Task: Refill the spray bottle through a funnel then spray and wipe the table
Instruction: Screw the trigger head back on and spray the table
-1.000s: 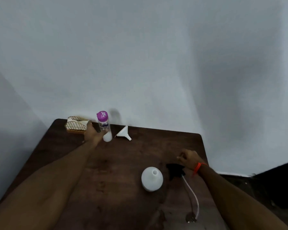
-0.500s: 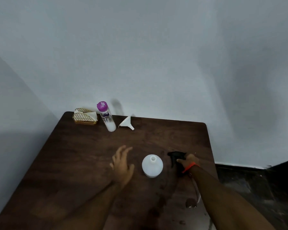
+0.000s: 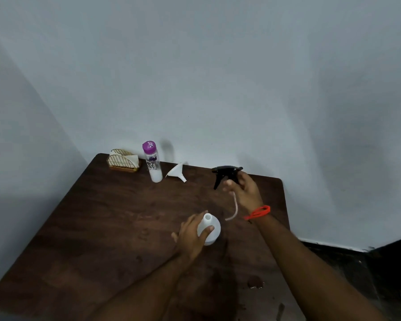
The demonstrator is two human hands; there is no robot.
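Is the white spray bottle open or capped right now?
Open. The white spray bottle shows a bare neck; the right hand holds the black trigger head apart from it.

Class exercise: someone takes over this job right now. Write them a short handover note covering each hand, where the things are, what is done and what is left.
Left hand grips the white bottle, standing open-necked on the table.
Right hand holds the black sprayer head up, its tube hanging free.
Funnel lies on its side beside the purple-capped refill bottle at the far edge, near the napkin holder.
Done: sprayer off.
Left: funnel in, pour, refit sprayer, spray, wipe.
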